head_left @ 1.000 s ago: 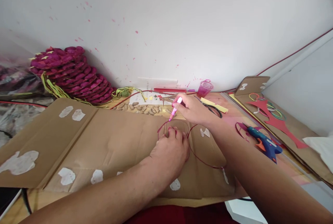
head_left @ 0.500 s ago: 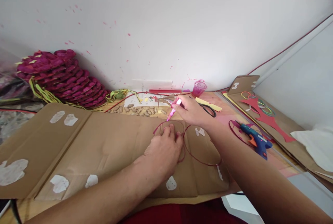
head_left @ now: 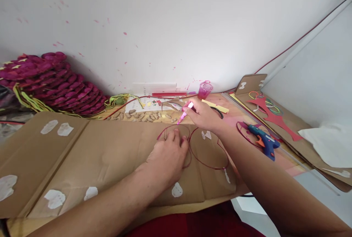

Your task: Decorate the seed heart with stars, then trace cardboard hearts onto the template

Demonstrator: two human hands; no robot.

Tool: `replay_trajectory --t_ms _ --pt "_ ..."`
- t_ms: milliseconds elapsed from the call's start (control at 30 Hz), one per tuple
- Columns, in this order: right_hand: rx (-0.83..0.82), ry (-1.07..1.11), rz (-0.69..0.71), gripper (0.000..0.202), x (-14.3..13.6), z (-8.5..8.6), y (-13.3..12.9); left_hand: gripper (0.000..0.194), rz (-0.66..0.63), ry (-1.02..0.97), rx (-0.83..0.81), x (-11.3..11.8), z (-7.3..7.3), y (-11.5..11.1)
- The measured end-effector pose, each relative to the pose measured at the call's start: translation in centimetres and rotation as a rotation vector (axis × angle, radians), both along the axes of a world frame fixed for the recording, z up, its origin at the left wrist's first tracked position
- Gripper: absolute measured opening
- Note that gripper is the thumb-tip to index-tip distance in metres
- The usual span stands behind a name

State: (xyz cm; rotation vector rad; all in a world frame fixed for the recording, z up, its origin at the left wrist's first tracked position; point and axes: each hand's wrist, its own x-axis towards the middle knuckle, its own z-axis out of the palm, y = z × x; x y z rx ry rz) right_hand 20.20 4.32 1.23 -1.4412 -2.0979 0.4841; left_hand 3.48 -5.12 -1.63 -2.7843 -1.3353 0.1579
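Observation:
My right hand [head_left: 199,114] pinches a pink-and-white marker [head_left: 187,113], its tip down at the upper rim of a round outline on a brown cardboard sheet [head_left: 118,149]. The fingers of my left hand [head_left: 167,150] press flat against what looks like a round cardboard piece [head_left: 181,130] inside that outline, and the hand covers much of it. To its right, a larger dark pink circle [head_left: 203,164] is drawn on the same sheet. White torn paper patches [head_left: 177,190] are stuck to the cardboard.
Peanuts [head_left: 150,117] lie behind the sheet, near a pink-stained cup [head_left: 205,89]. A blue glue gun [head_left: 265,139] rests at right, beside a red paper cutout [head_left: 277,119]. A stack of magenta-painted egg trays [head_left: 55,83] leans against the wall at left.
The marker tip has shifted slightly along the outline's upper edge, and the marker leans a little more to the right. My left hand stays pressed down. The whole view has turned slightly right.

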Motion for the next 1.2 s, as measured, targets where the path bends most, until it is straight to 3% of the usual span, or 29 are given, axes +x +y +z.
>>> replay_trajectory --t_ms 400,700,1200 --pt "-0.072 0.033 -0.011 0.011 1.1 0.2 -1.3 0.063 -0.006 0.018 -0.004 -0.1 0.1 0.1" --pt "0.024 -0.006 -0.031 0.015 2.5 -0.5 -2.0 0.046 0.003 -0.015 0.011 -0.2 0.4 0.2" --pt "0.119 -0.037 -0.029 0.013 2.9 -0.5 -4.5 0.055 0.000 0.019 -0.050 -0.2 0.7 0.6"
